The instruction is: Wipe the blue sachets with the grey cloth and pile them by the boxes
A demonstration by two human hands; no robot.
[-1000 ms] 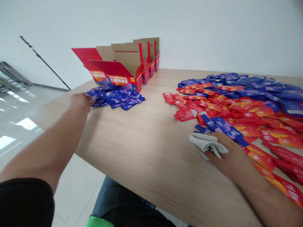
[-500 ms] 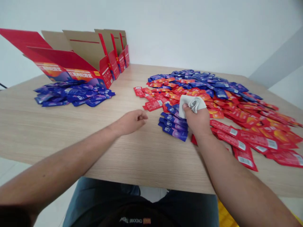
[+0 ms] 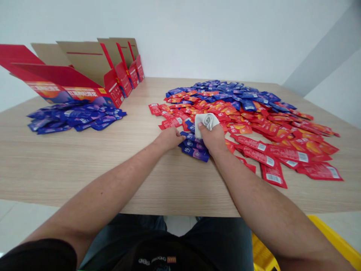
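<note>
My right hand (image 3: 213,138) grips a folded white cloth (image 3: 199,121), its loose edge rolled up above the thumb. The cloth is over the far end of a small overlapping row of blue pouches (image 3: 195,153) in front of me. My left hand (image 3: 170,138) has its fingers closed at the narrow left ends of these pouches, pinching one at its tip. Just beyond both hands, red pouches (image 3: 172,122) lie in a loose spread.
A large heap of blue pouches (image 3: 248,104) and red pouches (image 3: 303,155) covers the table's right side. At left, another blue pile (image 3: 80,116) lies before open red cartons (image 3: 84,81). A yellow crate (image 3: 335,241) stands below the table's right front edge.
My left hand has moved right and forward onto the blue pouches, closing at their tips. My right hand still holds the cloth over the row. The whole view has shifted somewhat.
</note>
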